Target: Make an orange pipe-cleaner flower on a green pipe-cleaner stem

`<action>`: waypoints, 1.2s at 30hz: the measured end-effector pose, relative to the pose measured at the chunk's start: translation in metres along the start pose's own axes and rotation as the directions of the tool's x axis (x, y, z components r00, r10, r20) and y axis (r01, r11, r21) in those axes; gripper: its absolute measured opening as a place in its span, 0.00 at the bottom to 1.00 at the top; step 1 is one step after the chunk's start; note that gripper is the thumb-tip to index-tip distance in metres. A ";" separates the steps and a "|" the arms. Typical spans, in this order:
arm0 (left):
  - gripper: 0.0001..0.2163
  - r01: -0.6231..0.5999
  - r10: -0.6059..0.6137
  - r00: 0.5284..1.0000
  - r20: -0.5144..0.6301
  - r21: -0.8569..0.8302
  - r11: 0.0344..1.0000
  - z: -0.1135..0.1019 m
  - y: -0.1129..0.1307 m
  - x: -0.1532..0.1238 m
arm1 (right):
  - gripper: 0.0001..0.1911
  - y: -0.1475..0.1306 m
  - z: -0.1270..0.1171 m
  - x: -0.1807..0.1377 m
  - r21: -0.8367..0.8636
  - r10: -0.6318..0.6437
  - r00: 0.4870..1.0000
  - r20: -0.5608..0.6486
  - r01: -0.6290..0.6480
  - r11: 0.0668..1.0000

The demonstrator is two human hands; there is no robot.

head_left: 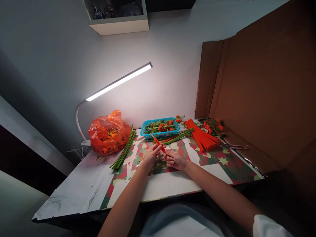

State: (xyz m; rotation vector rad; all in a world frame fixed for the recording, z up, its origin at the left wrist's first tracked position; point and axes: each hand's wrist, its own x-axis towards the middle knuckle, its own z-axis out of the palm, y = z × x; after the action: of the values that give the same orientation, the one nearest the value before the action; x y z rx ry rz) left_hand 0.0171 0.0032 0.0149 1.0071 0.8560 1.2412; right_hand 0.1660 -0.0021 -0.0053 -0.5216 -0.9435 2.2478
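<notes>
Over the middle of the table, my left hand [152, 156] pinches a slim orange fuzzy stem [157, 141] that looks like twisted pipe cleaner. Its narrow, paler tip points up and away to the left. The fingers of my right hand [176, 159] are closed on its lower end, close beside the left fingers. Just beyond the hands lie several green pipe cleaners [179, 136] with some red-orange ones among them. A fanned bundle of orange pipe cleaners [201, 135] rests to the right. What lies between the right fingers is partly hidden.
A blue basket [160, 135] holds small orange flowers with green stems. An orange plastic bag [105, 135] and a tied green pipe cleaner bundle [124, 152] lie left. Scissors [235, 146] and more orange flowers [217, 125] lie right, by a cardboard panel [259, 89]. A lamp [119, 81] shines above.
</notes>
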 end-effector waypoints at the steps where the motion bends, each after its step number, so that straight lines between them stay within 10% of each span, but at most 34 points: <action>1: 0.18 0.020 -0.019 1.000 0.017 -0.035 0.999 0.000 0.001 -0.001 | 0.14 0.000 0.000 0.000 0.011 0.003 1.000 0.009 -0.003 1.000; 22: 0.19 0.146 -0.111 0.967 0.230 -0.139 0.980 -0.003 0.005 -0.006 | 0.10 -0.008 0.005 -0.011 0.044 0.031 0.991 0.132 -0.037 0.998; 36: 0.17 0.070 -0.061 0.988 0.144 -0.056 0.996 -0.004 0.005 -0.006 | 0.21 -0.004 0.001 -0.009 -0.194 -0.050 0.996 0.072 0.063 0.979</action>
State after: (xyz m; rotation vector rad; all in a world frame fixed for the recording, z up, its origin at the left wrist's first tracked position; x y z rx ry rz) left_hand 0.0109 -0.0023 0.0184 0.9985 0.7306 1.1195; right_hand 0.1734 -0.0064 -0.0005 -0.5016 -1.2074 2.1449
